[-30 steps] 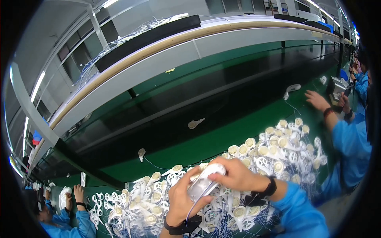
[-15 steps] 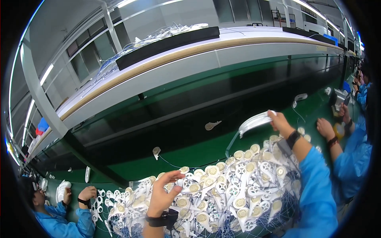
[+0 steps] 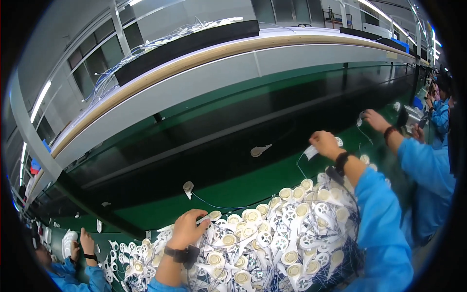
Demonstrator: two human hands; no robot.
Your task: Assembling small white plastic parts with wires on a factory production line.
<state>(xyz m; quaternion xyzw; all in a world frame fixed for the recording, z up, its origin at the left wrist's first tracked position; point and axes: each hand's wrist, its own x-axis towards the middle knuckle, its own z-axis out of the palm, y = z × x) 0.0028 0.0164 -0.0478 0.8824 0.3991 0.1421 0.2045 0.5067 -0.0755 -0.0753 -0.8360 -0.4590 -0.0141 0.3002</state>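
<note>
Nearest: a heap of white parts (image 3: 289, 257), many with cream discs, thin cables tangled through, spread along the near side of the green table (image 3: 272, 177). Left hand (image 3: 187, 228) over the heap's far edge, fingers half curled; cannot tell whether gripping anything. Right hand (image 3: 326, 144) stretched farther out, past the heap, fingers bent down at a white cabled piece (image 3: 311, 153) over the green; piece partly covered by the hand, so cannot tell whether gripped or only touched.

Room for moving: green strip between the heap and a dark glossy band (image 3: 209, 146). On that strip, left of centre, a small white part (image 3: 188, 188), cable trailing right toward the heap. On the band, a lone disc part (image 3: 260, 151).

In the way: dark post (image 3: 87, 194) slanting across the left side. At right, just beyond the right hand, a co-worker's hand (image 3: 377, 120) close to another cabled part (image 3: 361, 119). At far left, a second co-worker's raised hand (image 3: 87, 241).

Farther back: long shelf (image 3: 194, 65) with wooden edge, black strip (image 3: 189, 51) on top, cables and white pieces behind. Farthest: windows (image 3: 99, 73), ceiling lights (image 3: 41, 101).
</note>
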